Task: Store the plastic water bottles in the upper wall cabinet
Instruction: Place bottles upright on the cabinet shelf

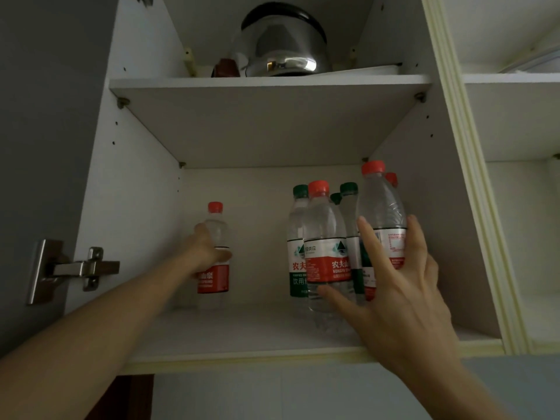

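Observation:
The open wall cabinet's lower shelf (pixel 242 331) holds several clear plastic water bottles with red or green caps. My left hand (pixel 206 251) grips a small red-capped bottle (pixel 215 234) standing upright at the shelf's left back. My right hand (pixel 400 286) holds a taller red-capped bottle (pixel 382 207) at the right front, fingers spread round its label. Beside it stands a cluster: a red-labelled bottle (pixel 324 237) in front, green-capped bottles (pixel 298 237) behind. My right thumb reaches toward the front bottle's base.
On the upper shelf (pixel 269 81) sit a shiny steel kettle (pixel 281 47) and a small dark red object (pixel 225 68). A metal door hinge (pixel 75 268) juts out at the left. Another open cabinet section (pixel 515 116) lies to the right.

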The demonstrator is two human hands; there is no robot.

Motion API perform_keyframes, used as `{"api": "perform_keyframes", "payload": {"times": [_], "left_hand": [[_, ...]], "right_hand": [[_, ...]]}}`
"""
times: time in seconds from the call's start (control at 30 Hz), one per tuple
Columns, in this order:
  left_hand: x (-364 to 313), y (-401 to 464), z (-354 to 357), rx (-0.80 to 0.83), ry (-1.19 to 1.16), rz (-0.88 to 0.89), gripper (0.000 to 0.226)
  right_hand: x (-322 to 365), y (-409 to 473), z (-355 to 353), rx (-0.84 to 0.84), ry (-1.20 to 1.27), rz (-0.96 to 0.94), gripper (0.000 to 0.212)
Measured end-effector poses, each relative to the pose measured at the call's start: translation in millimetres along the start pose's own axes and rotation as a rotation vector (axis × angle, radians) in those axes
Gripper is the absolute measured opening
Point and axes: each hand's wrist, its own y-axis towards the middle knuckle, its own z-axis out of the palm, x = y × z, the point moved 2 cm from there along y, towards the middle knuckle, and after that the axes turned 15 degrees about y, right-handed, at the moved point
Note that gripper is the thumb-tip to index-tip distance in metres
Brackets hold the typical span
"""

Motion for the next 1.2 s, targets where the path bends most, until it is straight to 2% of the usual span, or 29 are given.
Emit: {"api": "perform_keyframes", "payload": {"times": [0.2, 0.33, 0.4, 0.57, 0.67, 0.73, 0.83, 0.87, 0.93, 1.03, 1.13, 1.2], "left_hand": [[11.4, 2.2, 1.9, -0.128, 0.278, 0.028, 0.097], [13.0, -10.2, -0.1, -0.250, 0.804, 0.069, 0.097], [10.6, -15.1, -1.6, -0.285, 0.937, 0.102, 0.093], [10.3, -19.3, -3.1, -0.283, 0.965, 0.122, 0.071], [8.6, -26.2, -5.9, -0.296, 0.953, 0.116, 0.075], [0.3, -30.0, -10.8, -0.331, 0.786, 0.133, 0.074], [-34.3, -49.2, -26.7, -0.430, 0.130, 0.244, 0.049], [-50.8, -62.8, -29.1, -0.406, -0.066, 0.300, 0.039], [-84.3, -97.1, -24.9, -0.233, -0.332, 0.434, 0.026], [-115.4, -139.3, -5.2, -0.030, -0.432, 0.461, 0.043], [-129.2, -156.3, 12.7, -0.043, -0.430, 0.400, 0.065], [-133.4, -161.2, 19.6, -0.053, -0.449, 0.352, 0.072]], "right_hand": [[-4.0, 0.6, 2.2, -0.025, 0.000, -0.021, 0.106], [-4.1, 0.7, 1.9, -0.041, 0.001, -0.029, 0.104], [-3.2, 0.3, 1.3, -0.045, 0.001, -0.025, 0.104], [-2.4, 0.2, 0.0, -0.053, 0.008, -0.032, 0.103], [-3.7, -0.1, -1.0, -0.119, 0.064, -0.033, 0.093], [-7.3, 0.2, -2.6, -0.226, 0.140, 0.000, 0.085], [-13.2, 2.7, -4.2, -0.313, 0.235, 0.102, 0.078], [-14.4, 2.9, -4.1, -0.306, 0.254, 0.130, 0.075], [-14.7, 2.7, -4.5, -0.283, 0.271, 0.153, 0.071], [-14.1, 3.1, -6.7, -0.252, 0.314, 0.198, 0.071], [-13.5, 2.8, -8.7, -0.244, 0.334, 0.219, 0.071], [-12.9, 2.0, -9.5, -0.247, 0.337, 0.218, 0.071]]}}
